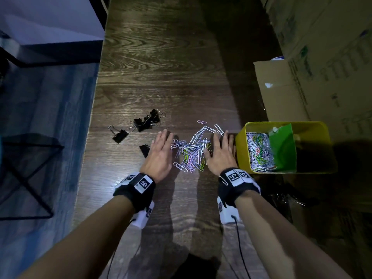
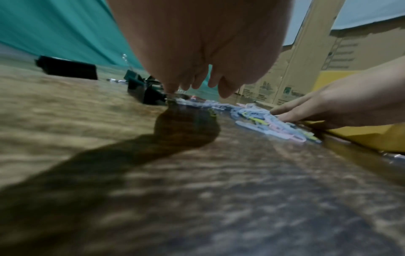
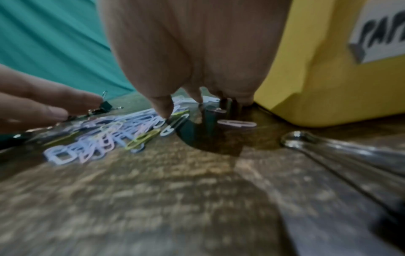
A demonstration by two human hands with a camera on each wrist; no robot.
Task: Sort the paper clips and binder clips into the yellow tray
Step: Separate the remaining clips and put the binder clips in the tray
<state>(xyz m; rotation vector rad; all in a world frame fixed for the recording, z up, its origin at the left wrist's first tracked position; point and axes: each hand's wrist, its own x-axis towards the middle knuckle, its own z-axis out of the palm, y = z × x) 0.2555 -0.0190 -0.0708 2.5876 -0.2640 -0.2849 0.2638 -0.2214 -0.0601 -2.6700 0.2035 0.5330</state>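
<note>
A loose pile of pastel paper clips [image 1: 193,149] lies on the dark wooden table, seen also as paper clips [image 2: 274,123] and paper clips [image 3: 105,138] in the wrist views. My left hand [image 1: 161,153] lies flat, fingers straight, on the pile's left side. My right hand [image 1: 220,152] lies flat on its right side, against the yellow tray [image 1: 244,127]. The tray holds many paper clips left of a green divider [image 1: 282,146]. Several black binder clips [image 1: 146,121] lie to the far left; one binder clip [image 1: 144,150] sits beside my left hand.
Cardboard boxes [image 1: 302,77] stand along the table's right side behind the tray. The table's left edge [image 1: 90,125] drops to a blue floor with a black metal frame [image 1: 26,174]. A paper label [image 3: 381,32] is taped to the tray's wall. More binder clips [image 1: 289,198] lie in shadow right of my right wrist.
</note>
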